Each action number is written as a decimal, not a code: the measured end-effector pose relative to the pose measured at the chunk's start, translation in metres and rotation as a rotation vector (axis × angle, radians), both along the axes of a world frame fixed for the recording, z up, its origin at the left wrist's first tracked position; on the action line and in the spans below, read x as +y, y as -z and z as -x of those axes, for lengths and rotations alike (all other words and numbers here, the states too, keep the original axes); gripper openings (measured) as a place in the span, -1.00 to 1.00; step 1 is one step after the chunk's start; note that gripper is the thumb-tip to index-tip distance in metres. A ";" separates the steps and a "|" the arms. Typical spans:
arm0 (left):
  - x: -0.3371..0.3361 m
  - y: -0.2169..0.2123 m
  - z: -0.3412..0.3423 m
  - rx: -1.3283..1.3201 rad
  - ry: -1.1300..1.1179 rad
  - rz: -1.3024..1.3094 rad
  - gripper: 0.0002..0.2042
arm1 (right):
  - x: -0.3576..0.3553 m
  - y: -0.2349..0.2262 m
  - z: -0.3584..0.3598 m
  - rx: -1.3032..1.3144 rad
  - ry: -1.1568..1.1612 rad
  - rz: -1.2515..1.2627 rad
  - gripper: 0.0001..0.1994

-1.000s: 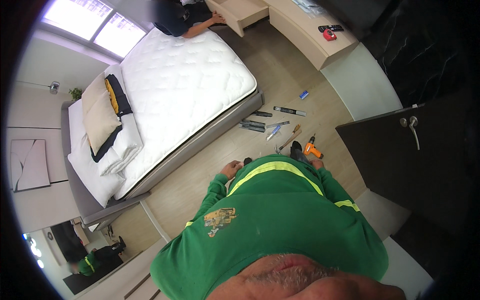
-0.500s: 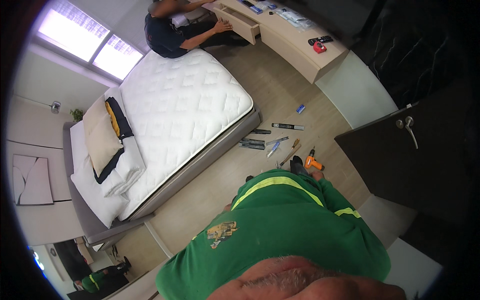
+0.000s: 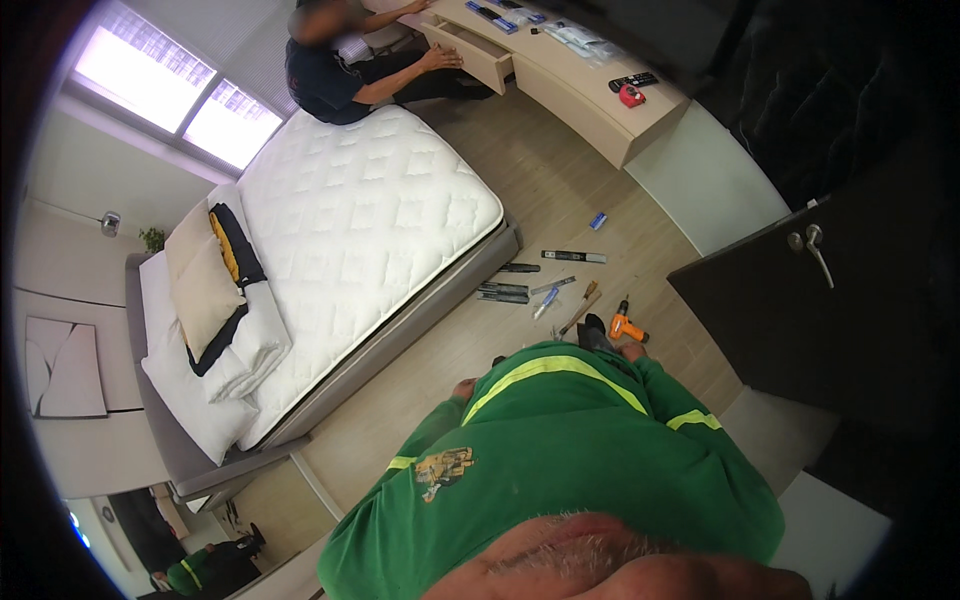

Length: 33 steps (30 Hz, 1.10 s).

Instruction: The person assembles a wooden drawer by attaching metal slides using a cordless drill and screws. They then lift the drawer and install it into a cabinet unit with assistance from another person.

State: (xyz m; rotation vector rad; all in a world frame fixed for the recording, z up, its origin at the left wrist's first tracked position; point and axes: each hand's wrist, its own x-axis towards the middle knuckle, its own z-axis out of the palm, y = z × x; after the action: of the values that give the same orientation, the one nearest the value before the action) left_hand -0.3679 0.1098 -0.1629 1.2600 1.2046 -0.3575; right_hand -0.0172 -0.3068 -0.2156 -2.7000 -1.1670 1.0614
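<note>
My left hand (image 3: 463, 388) hangs at my left side, beside the green shirt's hem, with its fingers too small and too covered to read. Low at my right side is my right hand (image 3: 632, 351), close to an orange cordless drill (image 3: 628, 325) on the floor; no grip on the drill shows. A wooden-handled hammer (image 3: 578, 312) lies left of the drill. Around it are a thin metal strip (image 3: 553, 284), a blue-and-white packet (image 3: 545, 303), dark drawer slides (image 3: 503, 292) and a longer dark rail (image 3: 574, 257).
A bed with a white mattress (image 3: 370, 210) fills the left side. Ahead, a co-worker (image 3: 335, 75) sits with hands at an open drawer (image 3: 468, 58) of a long desk (image 3: 590, 95). A red tape measure (image 3: 631, 95) rests on the desk. To the right stands a dark door (image 3: 760, 300).
My left hand has come more into sight, a little out from my side. The whole view has shifted slightly. The tools on the floor stay put.
</note>
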 end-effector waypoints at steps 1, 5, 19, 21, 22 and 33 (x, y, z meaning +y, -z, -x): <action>0.001 -0.004 -0.005 0.034 0.054 -0.035 -0.54 | 0.005 -0.004 0.003 0.015 0.003 0.006 -0.69; -0.007 -0.030 -0.055 0.003 0.272 -0.142 -0.57 | -0.013 -0.008 0.004 0.013 0.065 -0.001 -0.68; 0.028 -0.015 -0.001 0.028 0.424 -0.242 -0.52 | 0.049 -0.030 0.019 0.188 0.147 -0.127 -0.63; -0.006 0.022 -0.048 -0.177 0.641 -0.237 -0.47 | -0.024 -0.005 -0.003 0.200 0.484 -0.125 -0.58; -0.016 0.028 -0.058 -0.189 0.585 -0.172 -0.47 | -0.045 0.010 -0.002 0.164 0.529 -0.091 -0.50; 0.036 0.018 -0.012 -0.112 0.175 -0.055 -0.57 | 0.283 -0.438 -0.143 -0.284 -0.231 -0.579 -0.78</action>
State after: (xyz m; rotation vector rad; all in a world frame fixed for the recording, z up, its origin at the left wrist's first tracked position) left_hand -0.3556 0.1455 -0.1810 1.4190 1.0177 -0.3781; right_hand 0.1254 -0.0242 0.2228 -2.3301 -1.5611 0.2696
